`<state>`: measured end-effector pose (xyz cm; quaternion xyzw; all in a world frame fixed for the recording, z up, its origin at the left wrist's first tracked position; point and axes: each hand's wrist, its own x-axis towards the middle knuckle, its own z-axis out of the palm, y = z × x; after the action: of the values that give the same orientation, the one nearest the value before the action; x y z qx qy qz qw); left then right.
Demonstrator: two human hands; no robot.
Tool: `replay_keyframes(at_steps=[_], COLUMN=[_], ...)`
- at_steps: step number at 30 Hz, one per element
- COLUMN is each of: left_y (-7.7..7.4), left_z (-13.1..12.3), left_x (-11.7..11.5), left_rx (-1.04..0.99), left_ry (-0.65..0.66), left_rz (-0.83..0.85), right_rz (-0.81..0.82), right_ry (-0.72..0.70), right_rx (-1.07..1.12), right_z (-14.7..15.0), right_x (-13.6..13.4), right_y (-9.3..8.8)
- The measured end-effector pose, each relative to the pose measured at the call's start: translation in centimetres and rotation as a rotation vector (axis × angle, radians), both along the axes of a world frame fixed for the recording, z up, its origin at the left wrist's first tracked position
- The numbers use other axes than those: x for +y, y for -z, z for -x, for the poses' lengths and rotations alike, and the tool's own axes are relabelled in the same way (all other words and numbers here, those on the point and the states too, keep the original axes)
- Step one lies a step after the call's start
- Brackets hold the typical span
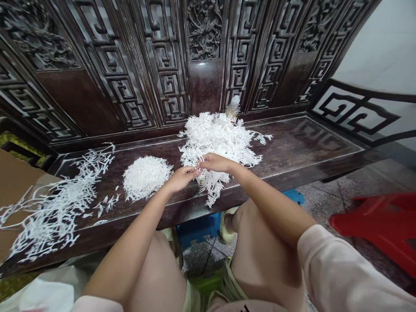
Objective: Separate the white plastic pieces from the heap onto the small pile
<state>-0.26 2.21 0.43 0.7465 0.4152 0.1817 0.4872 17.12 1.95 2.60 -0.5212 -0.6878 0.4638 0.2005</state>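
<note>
The left hand [181,180] and right hand [216,163] meet at the front of the largest of three heaps of white branching sprigs [218,141], fingers [208,162] curled nearly shut on them. A round heap [146,177] and a sprawling heap [55,212] lie leftward along the dark wooden tabletop [292,145], bare to the right; a plastic bottle [233,107] stands behind.

I wear this camera on my head, facing forward and down. My left hand [180,180] and right hand [216,163] sit close below, with the carved wooden bench [302,143] just beyond.

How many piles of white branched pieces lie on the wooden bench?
3: loose spread at left, round mound beside it, big heap touching left hand and right hand.
</note>
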Motion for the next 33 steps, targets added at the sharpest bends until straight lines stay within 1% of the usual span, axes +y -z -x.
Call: replay_keyframes(at_steps=[3,5,8,11,14,17,19,23,25,29,33], left_y=[-0.3,-0.4,-0.6,-0.5,-0.3,-0.3,-0.3,0.1,0.6,1.2,1.1], left_z=[0.0,-0.1,-0.3,-0.3,-0.4,-0.4,-0.4,-0.5,-0.7,-1.3,-1.6], left_x=[-0.1,-0.3,-0.4,-0.4,-0.2,-0.3,-0.4,-0.7,-0.7,-0.4,-0.4], left_rx=[-0.029,-0.07,-0.162,-0.272,-0.326,-0.329,-0.317,-0.268,-0.265,-0.309,-0.27], left_ry=[-0.003,-0.051,-0.132,-0.199,-0.223,-0.214,-0.209,-0.209,-0.222,-0.273,-0.36], left_rz=[0.041,0.09,0.19,0.288,0.371,0.442,0.461,0.422,0.38,0.324,0.262], right_rz=[0.015,0.034,0.091,0.111,0.064,0.007,-0.013,-0.072,-0.128,-0.236,-0.298], right_ry=[0.0,-0.023,-0.095,-0.115,-0.089,-0.063,-0.066,-0.164,-0.18,-0.087,-0.003], right_rx=[0.001,0.046,0.161,0.262,0.273,0.193,0.109,-0.052,-0.115,-0.259,-0.372], right_z=[-0.1,-0.1,-0.1,0.2,0.6,1.0,1.3,1.7,1.9,2.4,2.4], right_x=[-0.2,-0.4,-0.6,-0.7,-0.5,-0.5,-0.8,-1.5,-1.9,-2.0,-1.9], right_y=[-0.5,-0.8,-1.1,-0.8,-0.4,-0.2,-0.4,-1.2,-1.5,-1.7,-1.7])
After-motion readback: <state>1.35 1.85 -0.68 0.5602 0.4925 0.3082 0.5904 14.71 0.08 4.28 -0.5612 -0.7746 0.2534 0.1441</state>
